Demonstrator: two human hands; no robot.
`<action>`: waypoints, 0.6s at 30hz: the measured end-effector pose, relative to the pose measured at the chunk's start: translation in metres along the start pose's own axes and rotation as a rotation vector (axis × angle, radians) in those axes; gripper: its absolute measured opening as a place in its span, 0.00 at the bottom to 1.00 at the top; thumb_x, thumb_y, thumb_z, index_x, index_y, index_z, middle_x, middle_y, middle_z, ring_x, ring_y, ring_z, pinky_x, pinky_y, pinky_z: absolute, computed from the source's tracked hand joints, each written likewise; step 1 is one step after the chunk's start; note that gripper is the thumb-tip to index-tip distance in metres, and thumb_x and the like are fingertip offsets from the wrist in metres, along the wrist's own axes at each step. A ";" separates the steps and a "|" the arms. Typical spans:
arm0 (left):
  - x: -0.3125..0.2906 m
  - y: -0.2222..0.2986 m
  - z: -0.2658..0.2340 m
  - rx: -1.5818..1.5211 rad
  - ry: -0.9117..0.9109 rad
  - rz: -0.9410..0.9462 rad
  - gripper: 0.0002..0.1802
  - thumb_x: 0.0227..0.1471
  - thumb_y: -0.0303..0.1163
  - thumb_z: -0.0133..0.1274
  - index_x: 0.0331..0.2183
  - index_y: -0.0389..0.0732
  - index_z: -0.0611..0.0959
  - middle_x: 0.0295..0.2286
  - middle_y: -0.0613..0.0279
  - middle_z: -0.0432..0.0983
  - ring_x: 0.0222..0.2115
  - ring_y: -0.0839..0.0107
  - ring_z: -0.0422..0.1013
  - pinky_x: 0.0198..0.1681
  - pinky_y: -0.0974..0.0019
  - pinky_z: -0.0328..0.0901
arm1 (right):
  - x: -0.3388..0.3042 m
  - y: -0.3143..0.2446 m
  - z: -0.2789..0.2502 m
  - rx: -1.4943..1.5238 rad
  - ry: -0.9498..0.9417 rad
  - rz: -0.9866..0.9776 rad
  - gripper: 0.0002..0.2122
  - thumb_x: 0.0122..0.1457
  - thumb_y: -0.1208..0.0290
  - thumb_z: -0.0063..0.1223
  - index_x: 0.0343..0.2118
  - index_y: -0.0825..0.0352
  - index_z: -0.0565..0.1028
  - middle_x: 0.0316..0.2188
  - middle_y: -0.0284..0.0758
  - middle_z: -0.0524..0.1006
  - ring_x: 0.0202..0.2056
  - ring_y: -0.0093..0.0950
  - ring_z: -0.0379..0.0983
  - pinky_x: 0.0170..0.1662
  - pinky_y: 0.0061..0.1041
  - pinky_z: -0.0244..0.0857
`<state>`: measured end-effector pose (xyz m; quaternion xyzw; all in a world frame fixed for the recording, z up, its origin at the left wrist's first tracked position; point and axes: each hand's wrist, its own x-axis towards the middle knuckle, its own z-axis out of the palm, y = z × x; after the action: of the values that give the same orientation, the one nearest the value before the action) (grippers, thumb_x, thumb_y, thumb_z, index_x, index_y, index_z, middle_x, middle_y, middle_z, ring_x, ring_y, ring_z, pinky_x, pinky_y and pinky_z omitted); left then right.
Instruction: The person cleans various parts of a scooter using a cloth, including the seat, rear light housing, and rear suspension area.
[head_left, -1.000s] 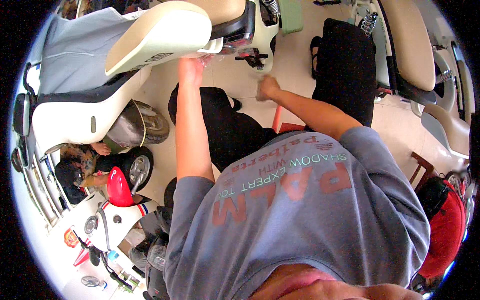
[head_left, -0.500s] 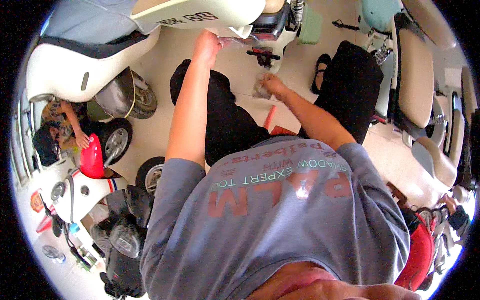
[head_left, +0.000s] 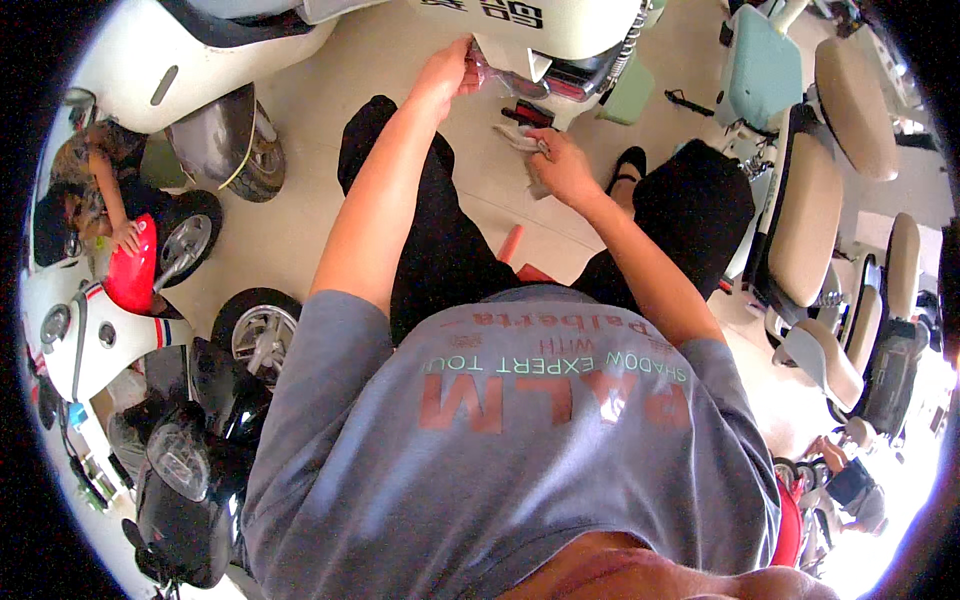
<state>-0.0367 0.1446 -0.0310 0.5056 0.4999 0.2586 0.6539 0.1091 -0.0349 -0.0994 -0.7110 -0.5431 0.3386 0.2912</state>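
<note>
At the rear of a cream scooter (head_left: 575,30), my left hand (head_left: 455,80) is closed around a piece of clear, shiny plastic (head_left: 492,72). The plastic hangs beside the scooter's underside and its dark red tail light (head_left: 575,85). My right hand (head_left: 565,165), lower and to the right, grips a crumpled greyish rag (head_left: 540,182). Part of the rag reaches toward a small black-and-red fitting (head_left: 527,114) below the tail light. My right fingertips are partly hidden by the rag and the back of the hand.
An orange-red stick-like object (head_left: 511,243) lies on the tiled floor between my knees. Parked scooters with beige seats (head_left: 806,220) line the right. On the left, another person (head_left: 100,190) touches a red fender (head_left: 135,265). A black scooter (head_left: 185,490) stands at the lower left.
My right hand with the rag has come closer to the scooter's rear. My left hand keeps hold of the clear plastic, and the whole view has shifted.
</note>
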 end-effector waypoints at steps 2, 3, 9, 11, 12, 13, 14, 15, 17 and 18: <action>0.007 -0.008 -0.007 0.012 -0.018 0.014 0.21 0.59 0.48 0.38 0.29 0.43 0.77 0.25 0.65 0.75 0.25 0.74 0.71 0.32 0.67 0.67 | -0.004 -0.027 -0.021 -0.349 0.081 -0.298 0.19 0.50 0.76 0.48 0.48 0.63 0.71 0.44 0.41 0.72 0.44 0.39 0.69 0.46 0.34 0.65; 0.008 -0.006 -0.007 0.020 -0.010 -0.003 0.21 0.59 0.48 0.37 0.29 0.43 0.77 0.24 0.66 0.75 0.24 0.74 0.71 0.31 0.67 0.66 | 0.002 -0.027 -0.025 -0.433 0.114 -0.409 0.19 0.49 0.77 0.47 0.47 0.62 0.72 0.45 0.40 0.71 0.44 0.39 0.69 0.46 0.35 0.66; 0.013 -0.011 -0.006 0.002 -0.033 -0.051 0.20 0.59 0.47 0.37 0.28 0.45 0.77 0.23 0.68 0.74 0.23 0.76 0.70 0.30 0.68 0.66 | 0.031 0.035 -0.010 -0.754 0.146 -0.673 0.14 0.54 0.71 0.47 0.45 0.61 0.73 0.42 0.35 0.70 0.44 0.40 0.68 0.42 0.37 0.69; 0.014 -0.009 -0.001 0.007 -0.026 -0.060 0.19 0.59 0.46 0.37 0.28 0.46 0.77 0.23 0.68 0.74 0.23 0.76 0.69 0.30 0.69 0.66 | 0.038 0.049 0.006 -0.814 0.117 -0.552 0.13 0.56 0.69 0.48 0.45 0.61 0.71 0.43 0.34 0.70 0.44 0.41 0.68 0.43 0.39 0.68; 0.016 -0.012 -0.002 -0.009 -0.037 -0.062 0.19 0.59 0.46 0.37 0.28 0.46 0.77 0.23 0.69 0.74 0.23 0.76 0.69 0.30 0.69 0.66 | 0.034 0.046 0.006 -0.857 0.096 -0.565 0.13 0.56 0.68 0.48 0.45 0.61 0.71 0.43 0.34 0.70 0.44 0.42 0.68 0.43 0.40 0.67; 0.018 -0.015 -0.005 -0.024 -0.048 -0.064 0.19 0.59 0.46 0.38 0.28 0.46 0.77 0.23 0.69 0.74 0.23 0.77 0.69 0.30 0.70 0.65 | 0.032 0.043 0.007 -0.900 0.074 -0.576 0.13 0.56 0.67 0.49 0.45 0.62 0.70 0.43 0.35 0.70 0.44 0.42 0.68 0.43 0.40 0.67; 0.021 -0.017 -0.008 -0.040 -0.059 -0.066 0.18 0.59 0.46 0.38 0.28 0.46 0.77 0.23 0.69 0.73 0.23 0.77 0.69 0.29 0.71 0.65 | 0.033 0.046 0.012 -0.859 0.065 -0.544 0.14 0.56 0.67 0.49 0.45 0.62 0.70 0.43 0.36 0.70 0.43 0.42 0.68 0.43 0.40 0.67; 0.021 -0.015 -0.008 -0.018 -0.059 -0.063 0.18 0.59 0.45 0.38 0.28 0.46 0.77 0.22 0.69 0.73 0.23 0.77 0.68 0.28 0.71 0.64 | 0.034 0.049 0.014 -0.824 0.059 -0.511 0.14 0.56 0.67 0.50 0.45 0.62 0.70 0.44 0.37 0.70 0.43 0.42 0.69 0.43 0.41 0.67; 0.018 -0.015 -0.007 0.027 -0.057 -0.057 0.17 0.58 0.44 0.39 0.26 0.46 0.77 0.21 0.70 0.72 0.22 0.77 0.68 0.27 0.72 0.63 | 0.037 0.056 0.011 -0.814 0.018 -0.467 0.16 0.55 0.66 0.51 0.46 0.63 0.70 0.44 0.39 0.71 0.42 0.43 0.69 0.42 0.40 0.68; 0.016 -0.011 -0.008 0.066 -0.083 -0.049 0.16 0.57 0.43 0.39 0.25 0.46 0.76 0.20 0.70 0.71 0.21 0.78 0.67 0.26 0.72 0.62 | 0.038 0.047 0.004 -0.837 -0.017 -0.460 0.17 0.54 0.66 0.52 0.47 0.63 0.70 0.44 0.40 0.71 0.43 0.43 0.69 0.42 0.40 0.68</action>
<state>-0.0404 0.1574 -0.0476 0.5248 0.4930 0.2048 0.6631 0.1398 -0.0091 -0.1454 -0.6258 -0.7785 0.0233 0.0426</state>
